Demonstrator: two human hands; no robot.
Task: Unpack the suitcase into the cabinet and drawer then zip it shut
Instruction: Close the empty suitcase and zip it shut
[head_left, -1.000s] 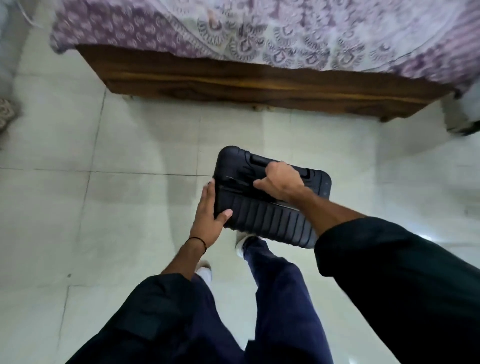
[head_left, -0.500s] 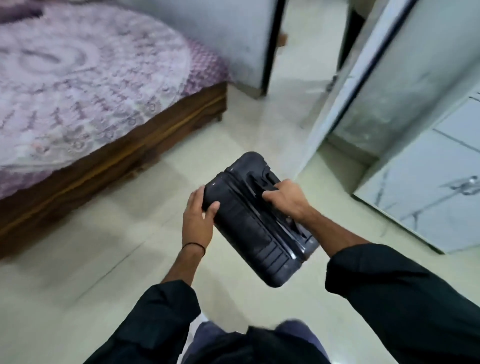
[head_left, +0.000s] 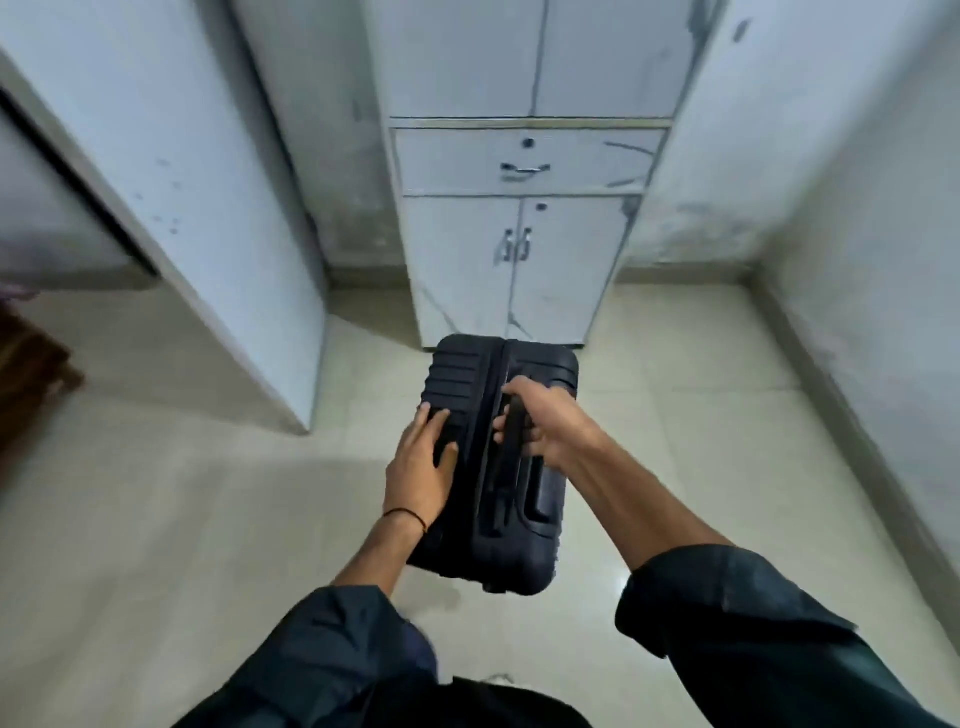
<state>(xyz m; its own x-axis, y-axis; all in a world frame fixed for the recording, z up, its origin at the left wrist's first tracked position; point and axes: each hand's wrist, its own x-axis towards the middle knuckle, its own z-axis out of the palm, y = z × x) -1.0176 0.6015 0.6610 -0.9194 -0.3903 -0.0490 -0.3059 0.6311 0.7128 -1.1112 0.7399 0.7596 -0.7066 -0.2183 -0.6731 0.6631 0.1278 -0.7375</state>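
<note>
Suitcase (head_left: 498, 519) is just in front of the cabinet (head_left: 561, 260), closed, seam facing up. Can't tell if it's resting on the floor (head_left: 208, 519) or being held clear of it. Right hand (head_left: 540, 421) is wrapped around the handle (head_left: 511, 415); left hand (head_left: 418, 467) lies flat on the shell with fingers straight. Cabinet doors and drawer (head_left: 527, 161) are both closed. My read: unpacking hasn't started. Left to do: lay it down, unzip, empty it, stow the contents, rezip.

Dim even light, motion blur, fisheye edges
</note>
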